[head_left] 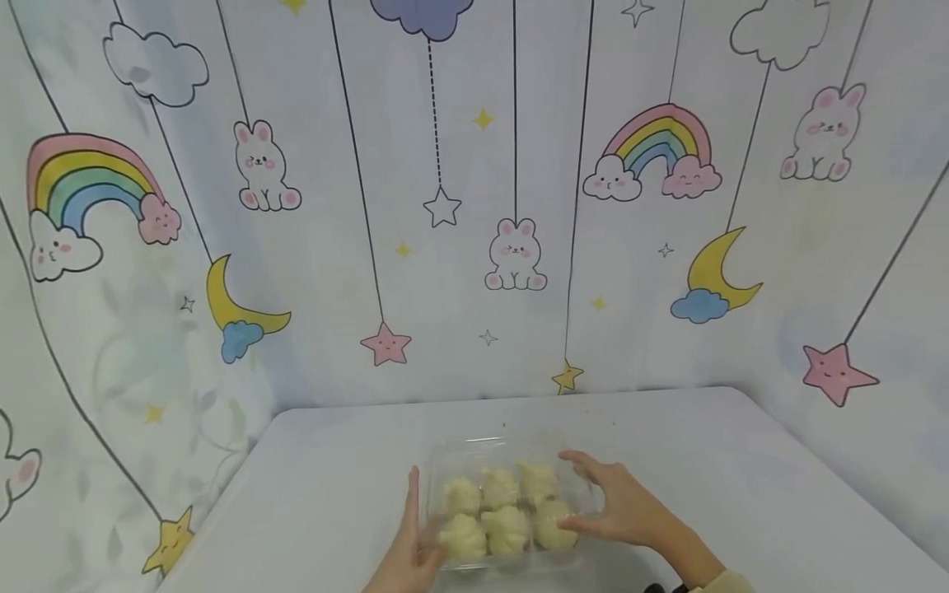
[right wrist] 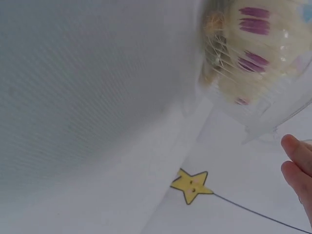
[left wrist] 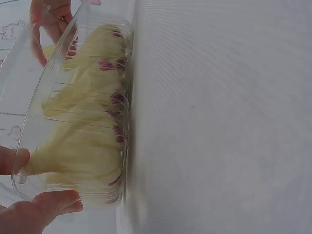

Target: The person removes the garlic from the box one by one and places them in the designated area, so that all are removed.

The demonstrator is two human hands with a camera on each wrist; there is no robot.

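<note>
A clear plastic box sits on the white table, holding cream, bulb-shaped pieces in two rows. They have twisted tops and purple streaks near their bases, and look like garlic bulbs. At the box's left side, my left hand holds the rim with the thumb inward. The left wrist view shows its fingertips against the side wall. My right hand spans the right edge, thumb and fingers spread wide apart, the thumb over a front bulb. In the right wrist view, its fingertips are close beside a box corner.
The white table surrounds the box. Behind it hangs a white cloth backdrop with rabbits, stars and rainbows. A small black object shows at the bottom edge by the right sleeve.
</note>
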